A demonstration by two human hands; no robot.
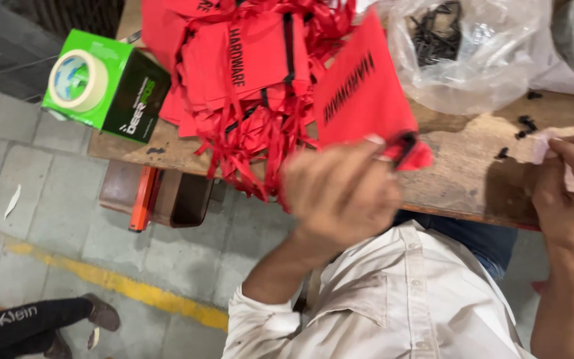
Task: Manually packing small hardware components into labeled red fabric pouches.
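My left hand (340, 193) pinched one red bag (367, 93) at 12 o'clock above it. My right hand (573, 193), at 3 o'clock, held a small white bit (541, 147). A big pile (247, 66) of red bags lay at 11 o'clock, so plenty looked left.

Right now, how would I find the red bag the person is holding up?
Start at the wooden table and its heap of red bags. Just right of the heap, the left hand lifts one red bag; it alone stands raised, apart from the pile.
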